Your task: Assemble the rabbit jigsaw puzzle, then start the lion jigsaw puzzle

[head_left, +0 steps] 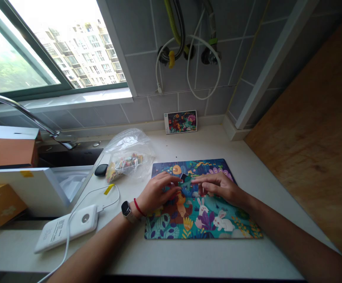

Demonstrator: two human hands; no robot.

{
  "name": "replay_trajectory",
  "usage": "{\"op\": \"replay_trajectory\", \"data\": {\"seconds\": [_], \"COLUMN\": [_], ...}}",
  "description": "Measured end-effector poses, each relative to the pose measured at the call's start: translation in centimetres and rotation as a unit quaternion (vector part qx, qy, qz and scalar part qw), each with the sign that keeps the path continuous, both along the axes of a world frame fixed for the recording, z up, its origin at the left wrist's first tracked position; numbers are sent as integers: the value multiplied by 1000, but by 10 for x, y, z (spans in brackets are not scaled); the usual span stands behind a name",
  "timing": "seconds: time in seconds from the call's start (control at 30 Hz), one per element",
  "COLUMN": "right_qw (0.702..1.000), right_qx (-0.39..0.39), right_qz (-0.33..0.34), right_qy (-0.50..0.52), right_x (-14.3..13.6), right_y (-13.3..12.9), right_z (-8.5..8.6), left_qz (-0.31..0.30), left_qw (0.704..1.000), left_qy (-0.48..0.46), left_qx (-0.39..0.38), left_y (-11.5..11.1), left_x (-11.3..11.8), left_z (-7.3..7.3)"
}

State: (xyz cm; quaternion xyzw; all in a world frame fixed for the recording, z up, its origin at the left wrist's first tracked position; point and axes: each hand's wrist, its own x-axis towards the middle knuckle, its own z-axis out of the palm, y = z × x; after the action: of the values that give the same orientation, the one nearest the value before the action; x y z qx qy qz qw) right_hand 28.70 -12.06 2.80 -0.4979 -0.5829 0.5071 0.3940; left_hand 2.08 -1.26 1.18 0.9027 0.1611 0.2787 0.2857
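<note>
A colourful jigsaw puzzle (pixel 171 232) with rabbits, plants and flowers lies flat on the white counter. Over its upper left part is my left hand (pixel 162 188), its fingers apart and touching the puzzle near a small dark gap or piece (pixel 183 177). My right hand (pixel 222 188) rests over the upper right part, index finger stretched toward that same dark spot and the other fingers curled under. No piece shows in either hand. A watch (pixel 126 209) and a red string are on my left wrist.
A small picture card (pixel 181 122) leans on the back wall. Left of the puzzle are a clear plastic bag (pixel 129 157) of pieces, a black oval object (pixel 101 170) and a white power bank (pixel 67 228) with cable. Boxes (pixel 8 151) stand by the sink (pixel 70 157).
</note>
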Motion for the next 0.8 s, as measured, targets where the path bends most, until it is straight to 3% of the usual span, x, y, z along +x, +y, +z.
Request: {"op": "replay_trajectory", "data": {"seconds": [0.1,0.17,0.33,0.47,0.8], "right_qw": [993,982,958,956,937], "right_qx": [21,22,38,48,33], "right_qz": [-108,-144,-81,-34,-2], "right_qy": [-51,-118,-274,-288,-348], "right_x": [2,6,17,17,16], "right_y": [3,6,7,6,3], "right_z": [1,1,-1,3,5], "left_qz": [-2,0,-4,-7,-11], "left_qw": [1000,1000,1000,1000,999], "left_qy": [5,2,15,26,39], "left_qx": [2,5,8,6,-2], "left_y": [1,2,1,1,1], "left_x": [0,0,2,2,2], "left_z": [2,2,3,3,4]}}
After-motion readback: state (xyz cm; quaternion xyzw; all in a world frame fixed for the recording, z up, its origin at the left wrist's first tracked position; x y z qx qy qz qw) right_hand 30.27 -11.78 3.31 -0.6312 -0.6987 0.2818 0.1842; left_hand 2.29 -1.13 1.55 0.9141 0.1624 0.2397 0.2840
